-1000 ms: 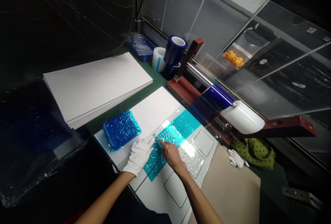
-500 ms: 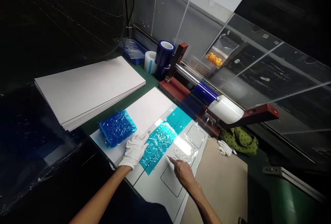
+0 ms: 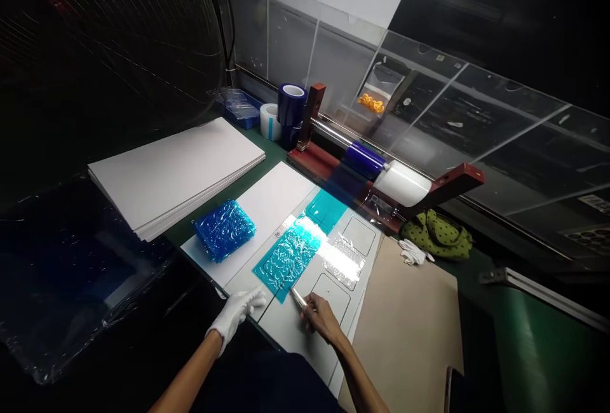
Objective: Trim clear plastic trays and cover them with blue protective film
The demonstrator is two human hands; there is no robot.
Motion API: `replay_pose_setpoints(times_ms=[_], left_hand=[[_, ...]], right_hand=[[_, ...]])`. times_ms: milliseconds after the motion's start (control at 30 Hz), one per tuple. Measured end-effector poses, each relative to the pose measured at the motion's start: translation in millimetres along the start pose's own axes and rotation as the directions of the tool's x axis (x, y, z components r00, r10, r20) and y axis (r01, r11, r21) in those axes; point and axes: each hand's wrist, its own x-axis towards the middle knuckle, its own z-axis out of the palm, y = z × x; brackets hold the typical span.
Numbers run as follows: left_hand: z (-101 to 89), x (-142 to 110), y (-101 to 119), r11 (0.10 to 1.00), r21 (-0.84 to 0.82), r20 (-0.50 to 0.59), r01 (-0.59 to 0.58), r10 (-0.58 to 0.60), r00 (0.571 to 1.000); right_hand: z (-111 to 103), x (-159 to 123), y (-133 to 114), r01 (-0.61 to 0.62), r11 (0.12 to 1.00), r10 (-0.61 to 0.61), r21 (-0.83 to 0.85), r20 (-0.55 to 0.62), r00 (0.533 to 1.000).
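Note:
My right hand (image 3: 320, 318) is bare and closed around a slim, pale, pen-shaped tool (image 3: 299, 298). The tool's tip is at the near end of a strip of blue-green film (image 3: 286, 257), which lies wrinkled over a grey sheet printed with dark outlines (image 3: 281, 321). My left hand (image 3: 238, 312), in a white glove, is near the sheet's front edge with its fingers stretched out and holding nothing. Clear film (image 3: 340, 260) covers part of the sheet beside the blue-green strip. Farther left, a stack of blue film pieces (image 3: 223, 230) rests on white paper (image 3: 281, 190).
Behind the sheet stands a red-framed roller holder (image 3: 314, 159) with a blue film roll (image 3: 365, 159) and a white roll (image 3: 405, 182). A white paper stack (image 3: 176, 171) lies left, brown board (image 3: 410, 318) right. Tape rolls (image 3: 291, 105) stand at the back.
My left hand has drawn back from the film's left edge toward the sheet's front edge. My right hand has moved slightly nearer and left, bringing the tool to the film's near end.

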Motion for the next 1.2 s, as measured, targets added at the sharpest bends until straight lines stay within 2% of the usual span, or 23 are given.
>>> replay_pose_setpoints(times_ms=[67,167,300,433,533,633,800,900,1033,1200], left_hand=[[2.2,3.9,-1.3,0.996,-0.084,0.015,0.041,-0.040,0.999],[10.6,15.2,1.3,0.982,-0.186,0.003,0.030,-0.030,1.000],[23.7,21.0,4.8,0.966,-0.247,-0.071,-0.072,0.056,0.996],[21.2,3.3,6.6,0.960,-0.223,-0.148,-0.172,0.141,0.979],[4.1,-15.3,13.0,0.955,-0.180,-0.207,-0.237,0.199,0.958],[-25.6,-24.2,28.1,0.945,-0.152,-0.271,-0.290,0.242,0.932],[-88.6,-7.6,64.1,0.917,-0.150,-0.405,-0.370,0.284,0.869],[-116.9,8.7,81.0,0.898,-0.149,-0.449,-0.415,0.312,0.837],[-133.0,23.7,90.5,0.897,-0.137,-0.464,-0.421,0.317,0.827],[-129.9,31.1,92.9,0.911,-0.075,-0.463,-0.406,0.329,0.823]], right_hand=[[1.3,-1.6,-1.4,0.010,0.999,-0.010,0.033,0.011,1.000],[0.1,-6.6,-4.5,0.020,0.993,-0.023,0.113,0.030,0.999],[-2.8,-13.3,-5.7,0.048,0.984,-0.053,0.172,0.027,0.998],[-8.3,-21.1,1.5,0.054,0.985,-0.048,0.162,-0.040,0.998],[-14.1,-27.9,7.3,0.068,0.983,-0.055,0.168,-0.079,0.995],[-17.1,-32.7,6.5,0.084,0.980,-0.070,0.178,-0.087,0.994],[-12.1,-32.0,-5.4,0.095,0.981,-0.081,0.168,-0.086,0.993],[-8.0,-28.9,-7.8,0.092,0.982,-0.080,0.163,-0.079,0.994],[-6.9,-27.3,-4.2,0.092,0.981,-0.077,0.171,-0.091,0.993],[-9.0,-29.6,-4.3,0.086,0.981,-0.066,0.176,-0.118,0.991]])
